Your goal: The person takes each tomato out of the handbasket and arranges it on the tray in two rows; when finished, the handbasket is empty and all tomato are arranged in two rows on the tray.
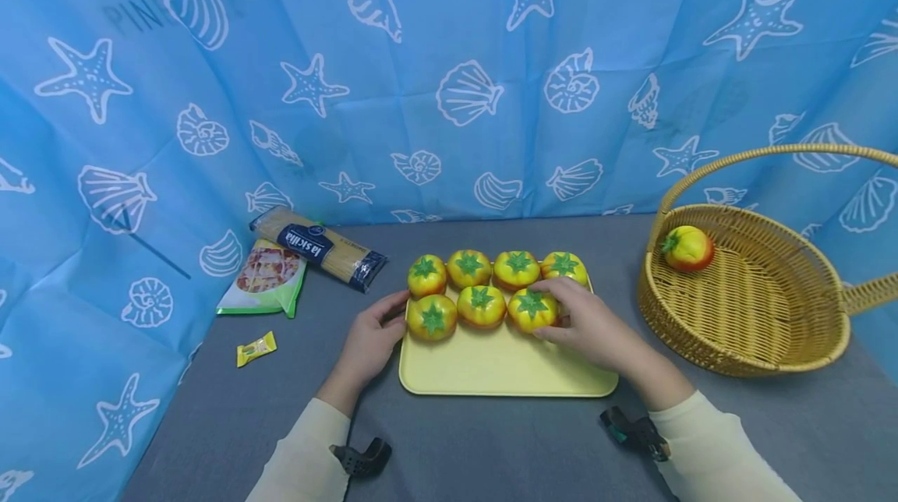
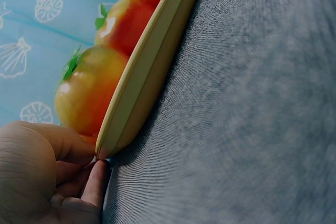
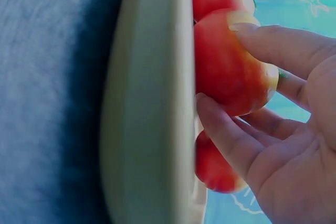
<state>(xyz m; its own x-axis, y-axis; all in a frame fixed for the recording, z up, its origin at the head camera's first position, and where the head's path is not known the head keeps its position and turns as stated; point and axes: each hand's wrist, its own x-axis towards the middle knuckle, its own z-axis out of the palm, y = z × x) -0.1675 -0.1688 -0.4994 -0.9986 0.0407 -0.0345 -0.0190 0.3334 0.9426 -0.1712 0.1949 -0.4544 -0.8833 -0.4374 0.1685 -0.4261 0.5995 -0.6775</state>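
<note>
A pale yellow tray [image 1: 508,369] lies on the grey table, bearing several yellow-and-red tomatoes with green star-shaped tops in two rows. My left hand [image 1: 373,337] is at the tray's left side; in the left wrist view its thumb and fingers pinch the tray rim [image 2: 118,114] beside a tomato [image 2: 92,90]. My right hand [image 1: 588,321] holds the rightmost tomato [image 1: 531,310] of the front row, thumb and fingers round its sides. The right wrist view shows this tomato [image 3: 226,66] against the tray, between two other tomatoes.
At right stands a wicker basket [image 1: 744,358] with a tall handle and one tomato [image 1: 689,249] inside. To the left lie a spaghetti pack [image 1: 319,245], a green-and-white food bag [image 1: 266,280] and a small yellow wrapped packet [image 1: 256,348]. A blue shell-print curtain [image 1: 421,97] hangs behind.
</note>
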